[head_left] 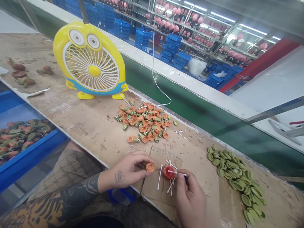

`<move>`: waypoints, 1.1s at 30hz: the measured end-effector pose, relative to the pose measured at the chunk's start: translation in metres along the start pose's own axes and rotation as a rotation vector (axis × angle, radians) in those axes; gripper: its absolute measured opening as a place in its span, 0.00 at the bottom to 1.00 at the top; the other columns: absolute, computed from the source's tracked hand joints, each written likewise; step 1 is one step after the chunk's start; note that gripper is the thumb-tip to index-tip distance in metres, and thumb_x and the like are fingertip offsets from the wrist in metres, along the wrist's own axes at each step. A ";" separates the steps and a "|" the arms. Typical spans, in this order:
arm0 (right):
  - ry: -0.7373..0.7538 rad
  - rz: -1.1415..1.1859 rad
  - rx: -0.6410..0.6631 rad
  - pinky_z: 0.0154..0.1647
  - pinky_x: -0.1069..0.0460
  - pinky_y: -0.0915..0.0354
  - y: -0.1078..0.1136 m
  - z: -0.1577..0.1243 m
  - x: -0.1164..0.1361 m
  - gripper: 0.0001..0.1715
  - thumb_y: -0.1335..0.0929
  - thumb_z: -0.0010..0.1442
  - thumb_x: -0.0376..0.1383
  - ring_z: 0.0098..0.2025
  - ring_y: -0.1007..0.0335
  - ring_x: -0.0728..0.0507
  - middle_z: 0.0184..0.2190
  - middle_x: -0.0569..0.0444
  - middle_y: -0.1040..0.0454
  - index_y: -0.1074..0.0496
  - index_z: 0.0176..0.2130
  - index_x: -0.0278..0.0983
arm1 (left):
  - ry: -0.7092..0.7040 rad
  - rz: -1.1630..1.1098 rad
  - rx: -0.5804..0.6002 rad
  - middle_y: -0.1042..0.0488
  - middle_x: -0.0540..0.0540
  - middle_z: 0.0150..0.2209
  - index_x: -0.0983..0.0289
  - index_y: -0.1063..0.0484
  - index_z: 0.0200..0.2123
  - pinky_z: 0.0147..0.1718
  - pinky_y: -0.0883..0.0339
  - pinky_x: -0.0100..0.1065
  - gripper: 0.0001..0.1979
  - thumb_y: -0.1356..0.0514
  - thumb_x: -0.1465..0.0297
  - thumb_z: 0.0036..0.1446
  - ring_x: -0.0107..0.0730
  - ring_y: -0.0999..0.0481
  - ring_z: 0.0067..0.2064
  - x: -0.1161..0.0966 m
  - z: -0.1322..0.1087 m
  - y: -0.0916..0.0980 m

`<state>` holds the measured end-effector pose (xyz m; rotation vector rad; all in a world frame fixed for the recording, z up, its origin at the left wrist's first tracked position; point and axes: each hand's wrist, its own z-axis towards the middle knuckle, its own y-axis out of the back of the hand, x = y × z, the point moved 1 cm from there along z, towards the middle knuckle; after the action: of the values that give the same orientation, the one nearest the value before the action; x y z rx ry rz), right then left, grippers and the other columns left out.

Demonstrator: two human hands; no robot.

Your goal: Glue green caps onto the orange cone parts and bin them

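Observation:
My left hand [129, 169] is closed in a pinch on a small orange cup-shaped piece [149, 167], held just above the cardboard-covered bench [95, 126]. My right hand [190, 199] pinches a cotton swab [177, 172] whose tip lies over a small red cap [169, 172] on the bench. A few loose cotton swabs [160, 177] lie around the red cap. A heap of orange and green toy pieces [143, 122] sits further back on the bench.
A yellow cartoon desk fan [90, 61] stands at the back left, its white cord [154, 72] hanging above. Green ring-shaped pieces [237, 179] are spread at the right. A blue bin [28, 148] of similar toys is at the left. A green conveyor [201, 110] runs behind.

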<state>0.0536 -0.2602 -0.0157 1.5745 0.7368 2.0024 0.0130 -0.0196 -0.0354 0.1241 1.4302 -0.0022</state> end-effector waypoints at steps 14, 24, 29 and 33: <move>0.085 0.372 -0.038 0.36 0.55 0.29 -0.004 -0.016 0.022 0.10 0.31 0.69 0.42 0.32 0.22 0.46 0.30 0.53 0.20 0.23 0.40 0.38 | 0.083 -0.067 0.010 0.22 0.55 0.43 0.63 0.23 0.46 0.44 0.26 0.33 0.13 0.34 0.76 0.57 0.33 0.21 0.41 0.005 -0.001 -0.001; 0.155 0.319 0.065 0.33 0.57 0.30 -0.025 -0.017 0.024 0.10 0.33 0.71 0.40 0.34 0.22 0.47 0.35 0.52 0.19 0.23 0.43 0.39 | 0.098 0.011 0.053 0.22 0.55 0.41 0.63 0.22 0.46 0.41 0.28 0.33 0.12 0.34 0.73 0.58 0.34 0.23 0.40 -0.002 0.000 0.003; 0.301 0.277 0.016 0.41 0.56 0.30 -0.015 -0.014 0.028 0.07 0.34 0.70 0.35 0.37 0.21 0.48 0.36 0.56 0.20 0.24 0.43 0.42 | 0.107 -0.051 0.095 0.23 0.57 0.42 0.64 0.23 0.52 0.41 0.28 0.35 0.17 0.35 0.70 0.60 0.36 0.23 0.41 0.000 0.000 0.002; 0.278 0.125 -0.057 0.38 0.56 0.30 0.004 -0.009 0.020 0.07 0.34 0.70 0.37 0.35 0.21 0.47 0.35 0.55 0.19 0.25 0.43 0.41 | 0.164 -0.181 0.072 0.24 0.58 0.44 0.63 0.28 0.57 0.43 0.26 0.37 0.19 0.39 0.70 0.63 0.37 0.23 0.43 0.005 -0.001 0.001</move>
<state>0.0408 -0.2506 -0.0005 1.3548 0.6896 2.3439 0.0126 -0.0180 -0.0402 0.0545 1.6021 -0.1963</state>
